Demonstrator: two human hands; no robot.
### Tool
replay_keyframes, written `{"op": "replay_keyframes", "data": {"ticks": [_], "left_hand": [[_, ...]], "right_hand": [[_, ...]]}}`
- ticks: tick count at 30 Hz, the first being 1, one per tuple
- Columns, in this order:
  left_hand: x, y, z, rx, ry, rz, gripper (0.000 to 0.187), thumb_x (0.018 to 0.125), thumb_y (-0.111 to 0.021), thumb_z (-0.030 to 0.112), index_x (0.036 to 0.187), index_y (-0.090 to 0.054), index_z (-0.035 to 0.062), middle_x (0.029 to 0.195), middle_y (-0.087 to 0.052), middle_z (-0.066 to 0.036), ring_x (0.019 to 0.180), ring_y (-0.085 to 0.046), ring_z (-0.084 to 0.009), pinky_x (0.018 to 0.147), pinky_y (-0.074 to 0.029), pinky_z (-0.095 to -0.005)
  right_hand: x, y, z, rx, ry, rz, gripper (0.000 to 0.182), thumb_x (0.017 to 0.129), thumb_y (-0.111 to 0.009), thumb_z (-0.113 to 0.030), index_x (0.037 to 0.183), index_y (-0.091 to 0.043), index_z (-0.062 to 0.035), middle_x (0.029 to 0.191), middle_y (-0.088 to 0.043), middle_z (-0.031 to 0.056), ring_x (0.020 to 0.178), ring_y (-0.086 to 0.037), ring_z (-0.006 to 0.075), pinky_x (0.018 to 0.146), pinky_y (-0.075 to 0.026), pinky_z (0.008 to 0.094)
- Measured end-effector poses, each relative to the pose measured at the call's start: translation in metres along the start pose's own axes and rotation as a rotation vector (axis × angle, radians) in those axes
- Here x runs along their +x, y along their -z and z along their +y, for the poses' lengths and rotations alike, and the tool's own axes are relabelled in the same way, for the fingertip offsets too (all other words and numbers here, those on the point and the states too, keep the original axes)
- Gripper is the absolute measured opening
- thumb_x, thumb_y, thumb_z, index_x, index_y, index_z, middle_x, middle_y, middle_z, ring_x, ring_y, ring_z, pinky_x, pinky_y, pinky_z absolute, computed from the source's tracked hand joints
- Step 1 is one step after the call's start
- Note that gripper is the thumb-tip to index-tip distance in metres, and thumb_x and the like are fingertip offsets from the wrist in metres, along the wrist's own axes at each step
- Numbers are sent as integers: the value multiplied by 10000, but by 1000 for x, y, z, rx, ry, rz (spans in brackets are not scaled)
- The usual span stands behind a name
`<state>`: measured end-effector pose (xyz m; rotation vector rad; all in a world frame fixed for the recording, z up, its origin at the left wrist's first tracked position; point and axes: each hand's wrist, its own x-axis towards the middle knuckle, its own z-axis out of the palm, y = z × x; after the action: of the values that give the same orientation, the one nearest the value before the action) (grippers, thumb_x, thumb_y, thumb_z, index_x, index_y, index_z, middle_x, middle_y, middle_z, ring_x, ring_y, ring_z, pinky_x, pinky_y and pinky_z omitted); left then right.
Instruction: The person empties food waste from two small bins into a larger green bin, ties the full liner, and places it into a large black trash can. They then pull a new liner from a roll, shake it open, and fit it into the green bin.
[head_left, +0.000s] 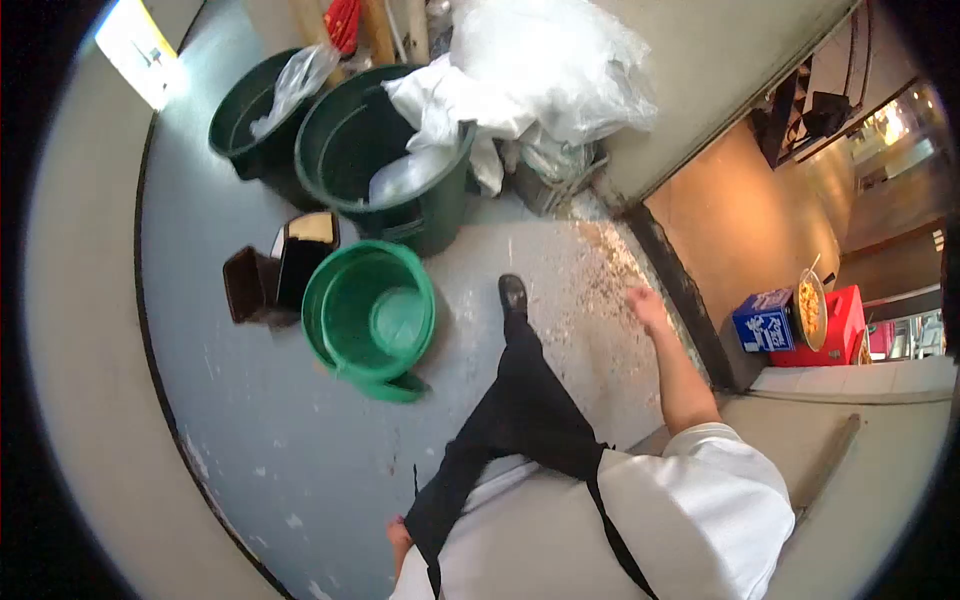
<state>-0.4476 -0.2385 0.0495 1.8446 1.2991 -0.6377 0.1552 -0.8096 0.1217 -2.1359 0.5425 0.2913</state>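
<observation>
My right hand (648,308) swings out in front on the right. Its fingers look curled in, with nothing visible in them, above the grey floor near a doorway. At the lower left, my left hand (398,532) hangs beside the black apron (500,420), which hides part of it. Its fingers are too small and covered to make out. One black shoe (513,295) shows ahead on the floor. Left of my legs stands a green bucket (325,330), with what looks like another tub set inside it.
Dark green bins (345,150) stand ahead, a white plastic bag (550,70) heaped beside them. Brown and black containers (252,285) sit left of the bucket. Debris (595,260) litters the floor by the raised sill (680,290). Beyond it are a blue box (765,322) and a food bowl (811,308).
</observation>
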Motion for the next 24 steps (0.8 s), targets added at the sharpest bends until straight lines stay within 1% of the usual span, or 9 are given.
{"op": "replay_keyframes", "data": {"ticks": [1, 2, 7, 11, 13, 17, 19, 22, 24], "left_hand": [[7, 4, 13, 749, -343, -96, 353, 918, -509, 382, 1103, -565, 87, 976, -653, -96, 899, -603, -284, 828, -473, -399], [10, -5, 39, 774, -326, -89, 344, 915, -522, 361, 1113, -560, 83, 971, -646, -90, 891, -600, -278, 810, -476, -392], [38, -11, 201, -628, 471, 34, 331, 903, -584, 257, 1167, -533, 64, 948, -606, -62, 853, -587, -245, 722, -492, -359], [40, 39, 425, -505, -71, -45, 410, 908, -605, 153, 1266, -471, 5, 1075, -576, -110, 974, -572, -221, 830, -496, -366], [57, 40, 522, -609, -201, 24, 449, 904, -604, 100, 1302, -441, -27, 1173, -556, -137, 1112, -530, -225, 970, -430, -367], [73, 38, 730, -536, -618, -38, 640, 828, -698, 88, 1382, -386, 13, 1325, -487, -154, 1212, -472, -249, 1025, -379, -378], [34, 36, 854, -810, -722, -290, 861, 798, -716, 73, 1485, -197, 60, 1440, -368, -192, 1227, -457, -303, 1038, -372, -425], [21, 31, 987, -679, -1164, -60, 756, 850, -663, 142, 1462, -235, 30, 1404, -394, -176, 1213, -472, -247, 990, -408, -370], [28, 36, 1057, -811, -1264, 34, 612, 895, -601, 174, 1410, -321, -3, 1313, -483, -147, 1173, -500, -208, 941, -435, -343]], "right_hand": [[45, 5, -29, 237, 2, 42, 197, 890, -620, -219, 985, -646, -48, 828, -622, 16, 711, -539, 103, 641, -446, 275], [89, 12, -60, 245, 41, 81, 221, 893, -622, -229, 1009, -643, -42, 861, -631, 26, 740, -552, 111, 658, -456, 279], [264, 19, -235, 12, 388, 395, 470, 866, -671, -370, 1117, -609, 23, 1045, -670, 147, 970, -625, 243, 850, -486, 351], [385, -6, -358, -213, 604, 695, 556, 811, -719, -383, 1154, -590, 35, 1118, -650, 225, 1087, -611, 318, 918, -471, 406], [399, -13, -433, -32, 447, 262, 571, 794, -733, -329, 1194, -557, 38, 1023, -674, 214, 978, -650, 289, 853, -503, 380], [309, -72, -570, 587, 686, -194, 489, 831, -704, -208, 1227, -505, -2, 840, -664, 121, 685, -619, 159, 592, -511, 325], [238, -93, -606, 471, 659, -350, 531, 843, -700, -243, 1245, -462, 9, 798, -643, 106, 678, -614, 183, 607, -505, 332], [181, -98, -622, 316, 1071, -635, 656, 837, -685, -292, 1349, -405, 6, 812, -624, 184, 735, -629, 278, 690, -496, 387], [183, -79, -622, 255, 1257, -602, 486, 886, -613, -230, 1312, -491, -30, 995, -626, 183, 921, -609, 281, 829, -465, 379]]}}
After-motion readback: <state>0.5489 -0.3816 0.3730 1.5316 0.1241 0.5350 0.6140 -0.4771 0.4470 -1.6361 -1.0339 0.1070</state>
